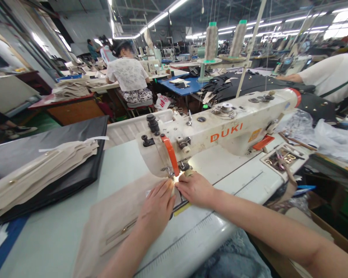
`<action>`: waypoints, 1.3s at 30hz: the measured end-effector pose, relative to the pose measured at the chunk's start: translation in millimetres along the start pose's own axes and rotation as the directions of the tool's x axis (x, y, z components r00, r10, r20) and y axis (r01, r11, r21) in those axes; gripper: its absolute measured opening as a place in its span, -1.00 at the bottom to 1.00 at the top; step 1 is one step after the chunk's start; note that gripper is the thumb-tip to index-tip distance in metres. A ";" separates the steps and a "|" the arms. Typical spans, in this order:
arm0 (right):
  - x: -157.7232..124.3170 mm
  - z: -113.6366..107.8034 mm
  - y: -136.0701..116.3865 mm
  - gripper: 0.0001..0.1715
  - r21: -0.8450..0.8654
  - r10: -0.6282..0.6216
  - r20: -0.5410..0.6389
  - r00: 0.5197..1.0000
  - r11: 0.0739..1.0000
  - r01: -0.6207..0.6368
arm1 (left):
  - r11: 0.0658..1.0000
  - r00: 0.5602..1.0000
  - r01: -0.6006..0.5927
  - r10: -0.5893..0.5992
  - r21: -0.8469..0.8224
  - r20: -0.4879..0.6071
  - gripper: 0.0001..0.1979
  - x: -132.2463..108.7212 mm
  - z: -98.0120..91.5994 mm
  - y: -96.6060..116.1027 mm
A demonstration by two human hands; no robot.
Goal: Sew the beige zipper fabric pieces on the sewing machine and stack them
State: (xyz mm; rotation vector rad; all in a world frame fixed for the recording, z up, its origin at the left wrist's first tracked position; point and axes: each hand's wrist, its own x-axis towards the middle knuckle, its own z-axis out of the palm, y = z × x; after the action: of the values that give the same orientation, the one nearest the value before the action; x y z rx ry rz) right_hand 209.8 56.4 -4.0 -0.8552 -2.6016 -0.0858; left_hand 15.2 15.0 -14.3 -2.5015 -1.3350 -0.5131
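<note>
A beige fabric panel [116, 208] lies on the white sewing machine bed, with a zipper [124, 229] set into its lower part. My left hand [159, 206] rests flat on it, fingers stretched toward the needle area. Just right of the needle, my right hand [195, 188] has its fingers closed and pressed together; what they pinch is hidden. Both sets of fingertips are close together under the lit head of the sewing machine [220, 133]. An orange guard [171, 154] curves down in front of the needle, which I cannot make out.
Stacked beige pieces [46, 170] lie on black material [84, 179] at left. A small tray [284, 160] of metal parts and tools sits at right, near clear plastic bags [336, 139]. Thread cones [211, 42] stand behind. Other people work nearby, including a seated person [127, 75].
</note>
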 end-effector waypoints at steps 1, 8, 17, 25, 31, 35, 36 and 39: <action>0.3 0.9 0.1 -0.72 -0.003 0.000 -0.002 1.000 1.000 0.000 | 1.000 1.000 0.007 -0.007 -0.002 0.009 -0.61 0.7 1.3 -1.9; 1.9 6.4 0.4 -0.70 -0.017 0.012 -0.036 0.999 1.000 -0.013 | 0.986 0.983 0.156 -0.149 -0.061 0.103 -0.60 12.5 3.6 -13.1; -8.7 11.2 10.4 -0.72 0.011 -0.023 -0.163 0.986 1.000 0.025 | 0.983 0.977 0.183 -0.183 0.004 0.108 -0.59 0.6 -2.4 -7.3; -14.0 14.8 -8.1 -0.81 0.124 -0.179 -0.198 0.964 0.971 0.206 | 0.983 0.980 0.153 -0.165 0.106 0.113 -0.53 -50.7 -20.5 29.9; -13.7 15.2 -26.7 -0.81 0.134 -0.126 -0.107 0.986 0.981 0.140 | 0.917 0.939 0.301 -0.237 0.263 -0.248 -0.45 -68.9 -37.0 22.8; -11.9 18.5 -23.8 -0.82 0.119 -0.123 -0.111 0.986 0.984 0.136 | 0.893 0.939 0.340 -0.341 0.295 -0.048 -0.44 -106.1 -42.7 15.6; -11.3 19.8 -23.1 -0.81 0.120 -0.121 -0.115 0.986 0.984 0.135 | 0.894 0.928 0.338 -0.368 0.293 0.051 -0.44 -114.0 -43.0 16.0; -9.6 23.7 -21.3 -0.78 0.135 -0.117 -0.131 0.984 0.982 0.134 | 0.880 0.859 0.386 -0.453 0.277 0.240 -0.42 -125.2 -44.0 20.2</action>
State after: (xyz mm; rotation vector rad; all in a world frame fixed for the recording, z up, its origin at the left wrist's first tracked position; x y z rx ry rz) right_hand 196.1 38.0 -28.2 -0.6149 -2.5092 0.0137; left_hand -40.6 -106.2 -28.7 -2.1622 -1.9603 -0.0511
